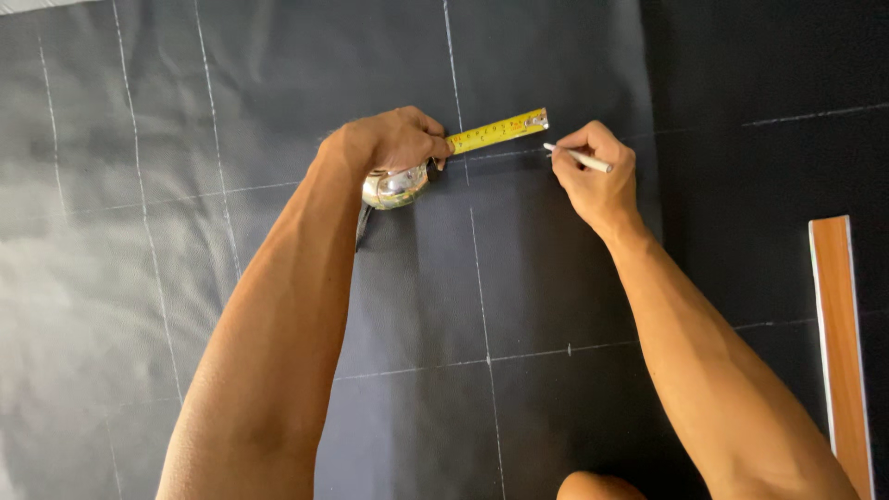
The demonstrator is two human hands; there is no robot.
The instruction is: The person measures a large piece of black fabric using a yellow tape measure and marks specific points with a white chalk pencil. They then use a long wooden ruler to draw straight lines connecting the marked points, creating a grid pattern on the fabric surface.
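Note:
My left hand (394, 139) grips a shiny chrome tape measure (394, 187) and presses it onto a dark grey fabric sheet (278, 74). Its yellow blade (495, 131) is pulled out to the right along a white chalk line. My right hand (597, 171) holds a thin white marking pencil (579, 158), with its tip on the fabric just below the blade's end hook. The fabric carries a grid of white chalk lines.
A long wooden straightedge (841, 343) lies at the right edge on darker black material (769, 185). A small chalk tick (569, 349) marks a lower line. A knee (597, 485) shows at the bottom.

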